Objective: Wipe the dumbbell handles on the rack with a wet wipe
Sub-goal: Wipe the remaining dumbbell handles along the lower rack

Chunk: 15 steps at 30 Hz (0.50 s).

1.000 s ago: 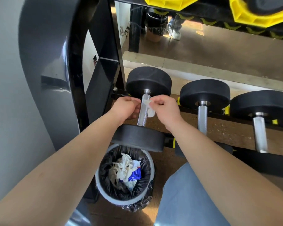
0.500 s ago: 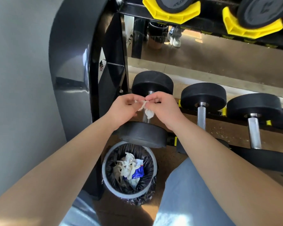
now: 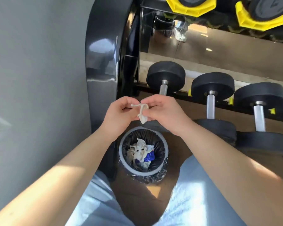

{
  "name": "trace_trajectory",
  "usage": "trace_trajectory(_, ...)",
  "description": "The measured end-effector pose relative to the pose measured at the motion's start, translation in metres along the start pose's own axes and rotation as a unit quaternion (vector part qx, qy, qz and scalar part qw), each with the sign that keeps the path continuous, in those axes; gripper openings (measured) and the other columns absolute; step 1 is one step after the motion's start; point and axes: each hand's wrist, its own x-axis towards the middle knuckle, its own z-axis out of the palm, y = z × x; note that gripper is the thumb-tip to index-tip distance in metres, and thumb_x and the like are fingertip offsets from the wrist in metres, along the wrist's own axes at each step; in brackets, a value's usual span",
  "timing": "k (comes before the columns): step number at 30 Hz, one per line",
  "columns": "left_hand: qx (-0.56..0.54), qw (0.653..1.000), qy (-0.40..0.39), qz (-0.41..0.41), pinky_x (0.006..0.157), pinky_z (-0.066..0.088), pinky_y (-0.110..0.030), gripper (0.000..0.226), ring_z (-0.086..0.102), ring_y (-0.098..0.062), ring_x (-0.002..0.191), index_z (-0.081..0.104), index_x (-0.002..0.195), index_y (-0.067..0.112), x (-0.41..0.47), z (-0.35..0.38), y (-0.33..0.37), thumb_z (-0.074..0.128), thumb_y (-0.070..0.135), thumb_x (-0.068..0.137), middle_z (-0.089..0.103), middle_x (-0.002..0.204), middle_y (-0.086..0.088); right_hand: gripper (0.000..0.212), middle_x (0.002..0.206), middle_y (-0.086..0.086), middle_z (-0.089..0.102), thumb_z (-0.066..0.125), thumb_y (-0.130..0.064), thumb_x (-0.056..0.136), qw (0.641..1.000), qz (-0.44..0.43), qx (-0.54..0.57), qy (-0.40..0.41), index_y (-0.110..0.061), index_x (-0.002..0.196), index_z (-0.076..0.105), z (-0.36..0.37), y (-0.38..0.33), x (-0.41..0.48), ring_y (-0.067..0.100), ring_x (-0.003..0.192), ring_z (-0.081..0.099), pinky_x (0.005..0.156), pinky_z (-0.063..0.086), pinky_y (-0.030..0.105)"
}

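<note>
A small crumpled, twisted wet wipe (image 3: 141,111) is pinched between my left hand (image 3: 121,114) and my right hand (image 3: 166,113), held in the air above the bin and in front of the leftmost dumbbell. That leftmost dumbbell (image 3: 166,75) lies on the lower rack with its steel handle (image 3: 163,89) partly hidden behind my right hand. Two more black dumbbells (image 3: 212,86) (image 3: 260,97) with steel handles lie to its right.
A grey bin (image 3: 123,162) lined with a black bag stands on the floor below my hands, holding used wipes and a blue wrapper. The black rack upright (image 3: 103,54) rises at left beside a grey wall. Yellow cradles (image 3: 191,8) with dumbbells hang overhead.
Both hands have come off the leftmost dumbbell's handle and drawn back toward me with the wipe, now over the bin. The view has pulled back and tilted down.
</note>
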Motion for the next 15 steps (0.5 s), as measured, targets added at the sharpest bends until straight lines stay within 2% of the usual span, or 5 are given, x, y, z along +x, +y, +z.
trace_trajectory(2,-0.026,0.999,-0.015,-0.026,0.082,0.062,-0.035,0.019,0.073,-0.026,0.093,0.067,0.108,-0.003,-0.013,-0.004,-0.017,0.071,0.008,0.094,0.071,0.104,-0.024,0.013,0.09,0.003,0.078,0.079,-0.01,0.088,0.999,0.02,-0.028,0.012,-0.019,0.097,0.075,0.011,0.011,-0.007,0.022,0.082,0.076,0.076,0.064,0.039)
trace_trajectory(5,-0.051,0.995,-0.04,-0.072,0.089,0.061,-0.04,0.017,0.073,-0.031,0.102,0.069,0.112,0.005,-0.032,-0.011,-0.045,0.067,0.013,0.097,0.073,0.108,-0.02,0.006,0.084,0.003,0.077,0.074,-0.016,0.091,0.996,0.057,-0.071,0.016,-0.019,0.096,0.075,0.027,0.032,-0.017,0.016,0.077,0.074,0.07,0.064,0.034)
trace_trajectory(8,-0.033,0.993,-0.056,-0.099,0.085,0.061,-0.035,0.02,0.074,-0.02,0.094,0.07,0.113,0.011,-0.045,-0.015,-0.069,0.071,0.006,0.093,0.075,0.097,-0.006,0.004,0.082,0.002,0.076,0.069,-0.02,0.094,0.99,0.101,-0.097,0.002,-0.023,0.095,0.072,0.039,0.053,-0.023,0.019,0.077,0.075,0.072,0.064,0.039)
trace_trajectory(10,-0.005,0.992,-0.053,-0.113,0.085,0.062,-0.036,0.021,0.074,-0.019,0.089,0.072,0.11,0.012,-0.046,-0.015,-0.082,0.074,0.005,0.091,0.075,0.092,-0.003,0.006,0.082,0.003,0.077,0.066,-0.02,0.097,0.986,0.129,-0.101,-0.016,-0.022,0.099,0.071,0.045,0.068,-0.024,0.021,0.079,0.075,0.074,0.064,0.039)
trace_trajectory(15,0.071,0.983,-0.044,-0.165,0.088,0.062,-0.046,0.018,0.074,-0.023,0.084,0.076,0.093,0.027,-0.037,-0.008,-0.121,0.077,0.01,0.089,0.076,0.087,-0.003,0.011,0.097,0.01,0.076,0.061,-0.016,0.101,0.968,0.239,-0.062,-0.035,-0.018,0.109,0.069,0.052,0.104,-0.019,0.023,0.092,0.075,0.075,0.064,0.03)
